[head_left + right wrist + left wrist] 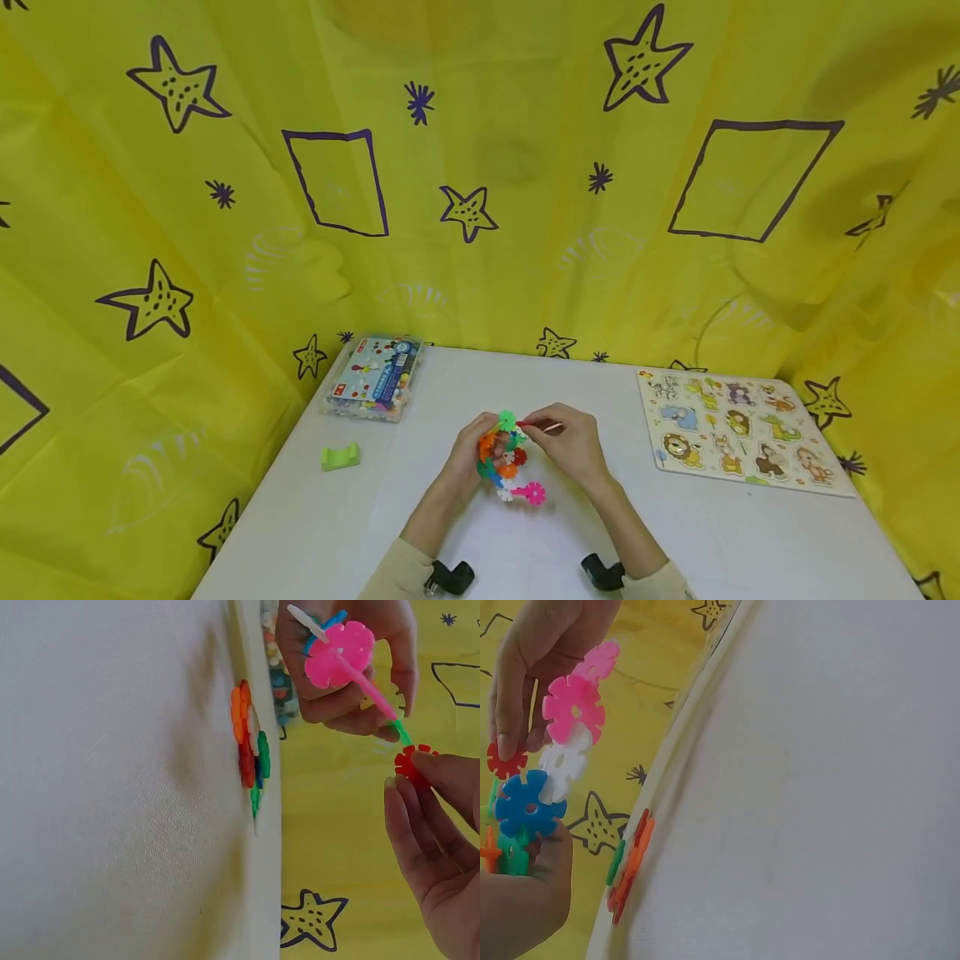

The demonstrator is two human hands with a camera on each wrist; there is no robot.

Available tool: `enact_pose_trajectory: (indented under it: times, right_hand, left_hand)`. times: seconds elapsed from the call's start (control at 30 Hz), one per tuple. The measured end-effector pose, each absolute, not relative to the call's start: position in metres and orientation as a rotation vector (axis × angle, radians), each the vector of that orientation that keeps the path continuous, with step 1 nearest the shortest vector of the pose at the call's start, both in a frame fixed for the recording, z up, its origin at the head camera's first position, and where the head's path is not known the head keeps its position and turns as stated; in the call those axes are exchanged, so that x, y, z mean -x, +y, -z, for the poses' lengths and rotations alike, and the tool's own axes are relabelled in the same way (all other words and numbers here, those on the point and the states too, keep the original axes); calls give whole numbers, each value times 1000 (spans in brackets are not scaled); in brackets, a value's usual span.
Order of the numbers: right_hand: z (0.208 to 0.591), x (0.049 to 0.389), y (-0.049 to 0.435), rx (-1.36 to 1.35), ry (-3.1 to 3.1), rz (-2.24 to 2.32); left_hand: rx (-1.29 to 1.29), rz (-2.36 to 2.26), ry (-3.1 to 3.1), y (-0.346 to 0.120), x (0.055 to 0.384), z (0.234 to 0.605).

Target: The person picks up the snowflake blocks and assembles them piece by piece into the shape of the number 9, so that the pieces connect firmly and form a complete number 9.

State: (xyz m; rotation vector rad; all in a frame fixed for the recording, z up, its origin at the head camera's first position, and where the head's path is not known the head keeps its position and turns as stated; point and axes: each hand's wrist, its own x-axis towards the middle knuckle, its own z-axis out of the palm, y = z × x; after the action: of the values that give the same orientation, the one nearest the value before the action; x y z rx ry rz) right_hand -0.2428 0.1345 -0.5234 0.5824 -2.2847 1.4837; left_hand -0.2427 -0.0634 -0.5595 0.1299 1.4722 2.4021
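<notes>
My left hand [465,457] grips a chain of interlocking plastic flower discs in several colours, among them a blue disc [531,808], a white disc [561,769] and a pink disc [339,656]. Between thumb and fingertips, my right hand [573,442] pinches a red disc [414,763]. In the right wrist view that red disc meets the edge of a green disc [401,732] at the chain's end. More discs [634,859] in orange, red and green lie on the table below the hands.
At the back left of the white table [660,542] sits a clear plastic box [375,379] with a printed label. A light green block [341,457] lies in front of it. On the right is an animal puzzle board [738,429]. A yellow patterned curtain [517,275] surrounds the table.
</notes>
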Motion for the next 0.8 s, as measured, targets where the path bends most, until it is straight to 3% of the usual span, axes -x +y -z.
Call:
enact_pose_trajectory:
  times: [0.4, 0.8]
  right_hand:
    - [524, 241, 132, -785, -2165, -1177]
    - [527, 243, 130, -832, -2116, -1205]
  left_hand:
    - [-19, -2412, 1521, -60, 242, 560]
    - [-49, -2388, 1620, -60, 239, 562]
